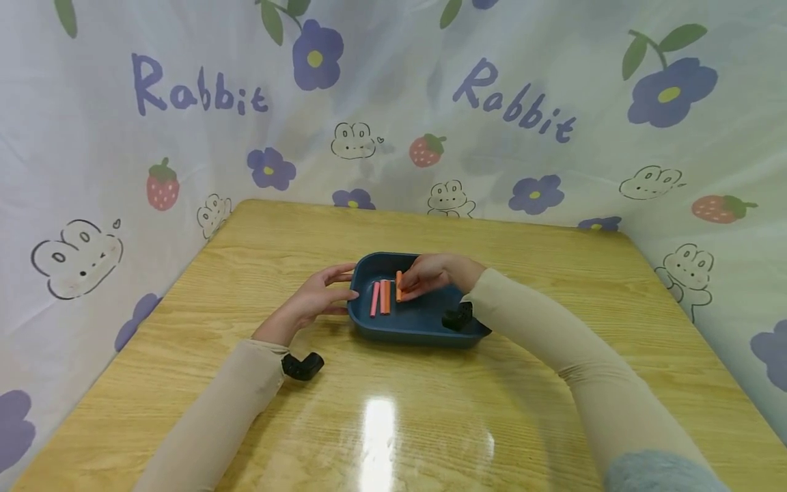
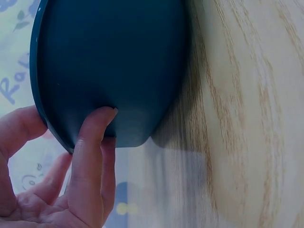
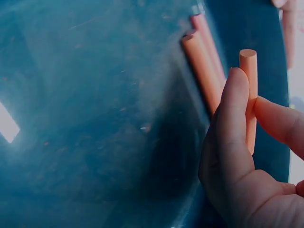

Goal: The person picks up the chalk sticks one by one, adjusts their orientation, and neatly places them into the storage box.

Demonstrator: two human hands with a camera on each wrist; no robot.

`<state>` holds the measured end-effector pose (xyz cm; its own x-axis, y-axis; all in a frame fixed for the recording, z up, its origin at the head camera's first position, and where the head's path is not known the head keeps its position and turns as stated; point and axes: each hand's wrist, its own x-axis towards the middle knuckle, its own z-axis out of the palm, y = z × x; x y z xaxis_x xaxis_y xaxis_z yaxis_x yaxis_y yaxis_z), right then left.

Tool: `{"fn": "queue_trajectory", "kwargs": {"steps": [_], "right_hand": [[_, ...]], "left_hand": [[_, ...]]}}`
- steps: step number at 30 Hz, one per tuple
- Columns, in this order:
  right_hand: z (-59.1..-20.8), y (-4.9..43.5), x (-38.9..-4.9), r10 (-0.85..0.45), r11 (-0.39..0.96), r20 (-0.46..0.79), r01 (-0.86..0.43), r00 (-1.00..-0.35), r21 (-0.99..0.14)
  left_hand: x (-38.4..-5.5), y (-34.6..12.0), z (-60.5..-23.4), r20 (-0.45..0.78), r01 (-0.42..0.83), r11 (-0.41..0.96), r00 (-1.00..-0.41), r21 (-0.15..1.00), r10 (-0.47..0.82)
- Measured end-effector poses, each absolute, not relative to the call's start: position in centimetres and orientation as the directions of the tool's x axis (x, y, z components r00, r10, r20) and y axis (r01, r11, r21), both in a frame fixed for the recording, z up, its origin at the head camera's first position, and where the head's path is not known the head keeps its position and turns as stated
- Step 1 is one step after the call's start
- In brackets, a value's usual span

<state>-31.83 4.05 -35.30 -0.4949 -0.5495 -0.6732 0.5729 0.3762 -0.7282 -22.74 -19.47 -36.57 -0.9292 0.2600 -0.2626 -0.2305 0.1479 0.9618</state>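
A dark blue rectangular tray [image 1: 418, 336] sits on the table. At its left end my left hand [image 1: 320, 295] spreads its fingers around the outer wall and rim, holding it; in the left wrist view a fingertip presses the wall. Over the tray, my right hand [image 1: 430, 271] pinches an orange chalk stick [image 3: 251, 104] between thumb and fingers, held roughly upright in the right wrist view. Beside it in the tray, a pink chalk stick [image 1: 374, 299] lies slightly apart from a touching pair, one pink and one orange chalk stick [image 1: 387, 298].
The wood-grain table [image 1: 295, 424] extends around the tray on all sides. A white curtain [image 1: 393, 96] printed with rabbits, flowers and strawberries hangs behind and along both sides. Black wrist cameras are strapped to both sleeves, the right one [image 1: 458, 316] overlapping the tray.
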Motion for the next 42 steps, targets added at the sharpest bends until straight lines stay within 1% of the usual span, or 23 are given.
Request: {"fn": "queue_trajectory", "kwargs": {"steps": [7,11,17,21,24,34,42], "right_hand": [[-36.1,3.7,-31.8,-0.483,0.445,-0.722,0.571,-0.496,-0.690],[-36.3,3.5,-31.7,-0.453,0.460,-0.737,0.577,-0.501,-0.675],[-36.0,3.4,-31.5,-0.464,0.422,-0.734,0.605,-0.496,-0.675],[-35.7,3.5,-31.3,-0.463,0.390,-0.720,0.610,-0.518,-0.690],[-35.4,3.8,-31.2,-0.480,0.381,-0.697,0.590,-0.533,-0.712],[-33.3,6.0,-30.4,-0.622,0.329,-0.588,0.509,-0.518,-0.796],[-31.8,9.0,-29.2,-0.660,0.260,-0.514,0.475,-0.548,-0.841]], "left_hand": [[-22.7,-19.5,-36.5,-0.258,-0.226,0.149,-0.932,0.963,0.254],[-22.6,-19.4,-36.5,-0.259,-0.227,0.148,-0.931,0.963,0.257],[-22.4,-19.3,-36.2,-0.255,-0.222,0.148,-0.932,0.964,0.258],[-22.4,-19.2,-36.2,-0.256,-0.225,0.144,-0.931,0.964,0.260],[-22.4,-19.2,-36.3,-0.257,-0.227,0.141,-0.931,0.964,0.259],[-22.5,-19.4,-36.5,-0.264,-0.230,0.158,-0.932,0.960,0.249],[-22.7,-19.3,-36.6,-0.265,-0.230,0.158,-0.931,0.960,0.252]]}}
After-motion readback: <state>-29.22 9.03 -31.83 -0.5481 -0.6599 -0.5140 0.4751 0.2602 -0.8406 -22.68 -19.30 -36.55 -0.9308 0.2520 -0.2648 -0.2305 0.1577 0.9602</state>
